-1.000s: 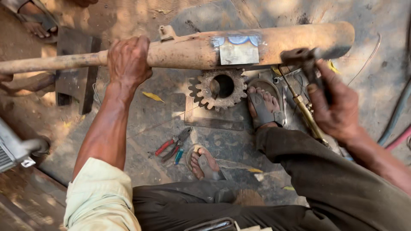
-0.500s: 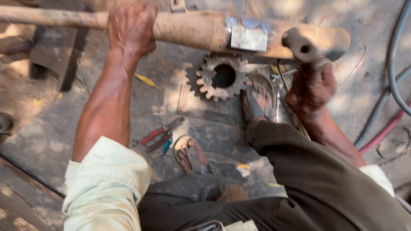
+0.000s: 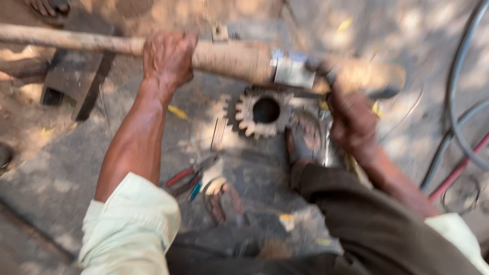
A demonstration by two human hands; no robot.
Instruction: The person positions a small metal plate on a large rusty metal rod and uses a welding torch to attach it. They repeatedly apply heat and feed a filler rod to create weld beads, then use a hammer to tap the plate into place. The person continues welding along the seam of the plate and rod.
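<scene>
The long rusty pipe (image 3: 229,58) lies crosswise over the ground, resting at one end on a dark block (image 3: 76,84), raised so it can be worked. The left hand (image 3: 165,58) wraps it from above, fingers curled tight, steadying it. Toward the pipe's thick end, the right hand (image 3: 351,119) is clenched round a blurred tool handle by the metal patch (image 3: 294,74). Below the pipe lie a toothed gear (image 3: 262,112) and, farther down, pliers (image 3: 191,175).

Left hand (image 3: 168,58) was closed over the top of the rusty pipe (image 3: 229,58), forearm extended straight toward it. Right hand (image 3: 351,122) was fisted just below the pipe's thick end, blurred, wrist bent inward.
</scene>
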